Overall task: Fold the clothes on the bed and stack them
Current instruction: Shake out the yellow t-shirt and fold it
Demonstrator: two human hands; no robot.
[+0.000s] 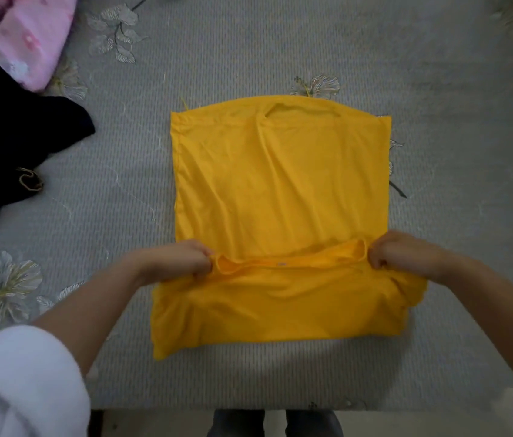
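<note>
A yellow shirt (280, 184) lies flat in the middle of the grey flowered bed cover (123, 190), its sides folded in. Its near part is lifted and doubled over toward the far end. My left hand (182, 260) grips the left corner of that lifted edge. My right hand (397, 252) grips the right corner. Both hands hold the edge taut a little above the shirt's lower half.
Black clothing (6, 146) is heaped at the left of the bed. A folded pink garment (33, 36) lies at the far left corner. The bed's near edge (249, 406) runs below my arms, with my feet (275, 422) on the floor beyond it.
</note>
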